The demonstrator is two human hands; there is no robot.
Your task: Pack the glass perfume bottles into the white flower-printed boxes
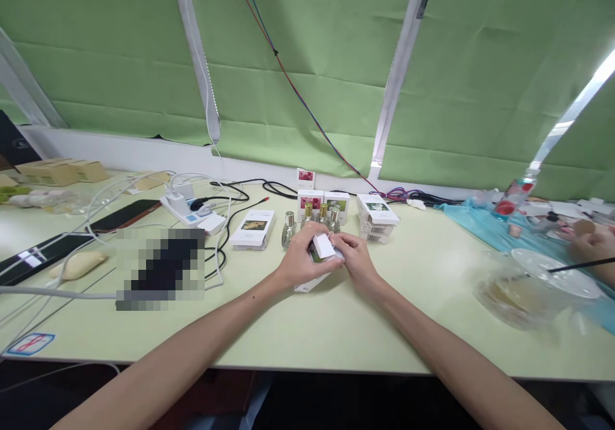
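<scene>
Worktop [269, 334]: pale yellow-green, smooth, running the full width before pleated green fabric blinds [327, 26]. Reference for all positions: the small white rectangular cardboard carton with a green printed patch [324, 245], held over the middle of the worktop.

Open room: a bare strip lies between the carton and the straight near edge; a wider bare area extends to its right, as far as a crumpled turquoise plastic sheet [473, 225] and a clear plastic cup with a black straw [512, 295]. To its far left, white and black cables restrict movement.

Hands: the left hand [298, 258] is curled around the carton's left side, thumb along the near face, gripping it. The right hand [359, 264] has its fingers bent against the right side, also gripping.

Carton condition: white panel facing up, lower white face visible beneath the left hand, tilted; remaining faces covered by fingers. Contact with the worktop cannot be determined.

Left of the carton lies a white carton with a yellow floral print [253, 228]; to its right, stacked white floral cartons [377, 218]. Immediately behind it stand four clear glass bottles with gold and silver caps [289, 234].
</scene>
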